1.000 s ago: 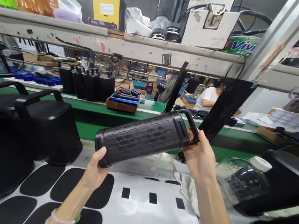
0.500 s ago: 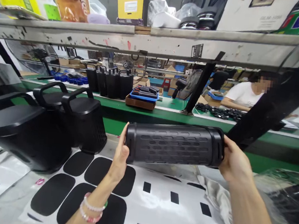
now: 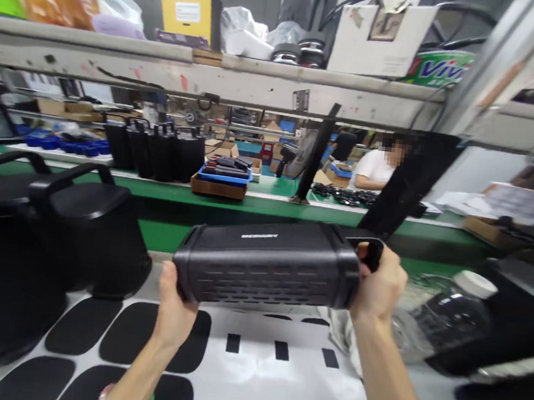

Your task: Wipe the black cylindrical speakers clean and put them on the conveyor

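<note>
A long black speaker-like case [image 3: 265, 263] with slotted sides and pale lettering on top is held sideways above the bench. My right hand [image 3: 380, 282] is closed round the loop handle at its right end. At the other end, my left hand [image 3: 174, 311] grips the base, with the thumb in front and the fingers hidden behind or below. Under the case lies a white sheet [image 3: 272, 379] with rounded black pads [image 3: 84, 327] and small black rectangles.
Similar black cases with handles [image 3: 87, 226] stand close on the left. A clear jar with a white lid [image 3: 461, 303] is at right, near a whitish cloth [image 3: 341, 332]. A shelf [image 3: 241, 83] spans overhead. Beyond the green ledge [image 3: 163, 192] a person in white [image 3: 372, 170] sits.
The case has rolled so its lettered top face shows, and its right end has come nearer. My right hand now wraps the handle. The view has swung to the right.
</note>
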Tool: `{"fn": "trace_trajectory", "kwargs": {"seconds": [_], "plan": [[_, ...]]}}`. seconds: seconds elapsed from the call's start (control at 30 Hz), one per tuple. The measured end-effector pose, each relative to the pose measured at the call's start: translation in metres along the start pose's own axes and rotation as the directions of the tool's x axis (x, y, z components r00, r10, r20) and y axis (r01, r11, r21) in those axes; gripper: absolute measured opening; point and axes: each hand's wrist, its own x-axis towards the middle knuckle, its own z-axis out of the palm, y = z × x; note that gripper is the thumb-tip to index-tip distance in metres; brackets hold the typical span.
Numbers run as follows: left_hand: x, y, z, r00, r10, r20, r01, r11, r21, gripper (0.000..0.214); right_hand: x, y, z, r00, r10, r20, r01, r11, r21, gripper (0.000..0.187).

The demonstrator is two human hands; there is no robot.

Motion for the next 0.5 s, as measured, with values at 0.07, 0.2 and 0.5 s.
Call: {"fn": "trace_trajectory", "kwargs": {"seconds": [0.07,0.2,0.5], "plan": [[0.002,0.005,0.006,0.995,-0.076,-0.061,0.075,0.997,-0.014,0.051,-0.005,-0.004,0.001,0.996,-0.061,-0.067,0.061,0.998,-0.011,0.027],[0.006,0.011,0.006,0.972,-0.226,-0.063,0.228,0.973,0.025,0.044,-0.011,-0.004,-0.002,0.970,-0.206,-0.129,0.206,0.978,-0.010,0.026],[0.003,0.011,0.004,0.935,-0.346,-0.073,0.350,0.936,0.041,0.027,-0.012,-0.008,-0.013,0.934,-0.353,0.050,0.346,0.932,0.109,0.042]]}}
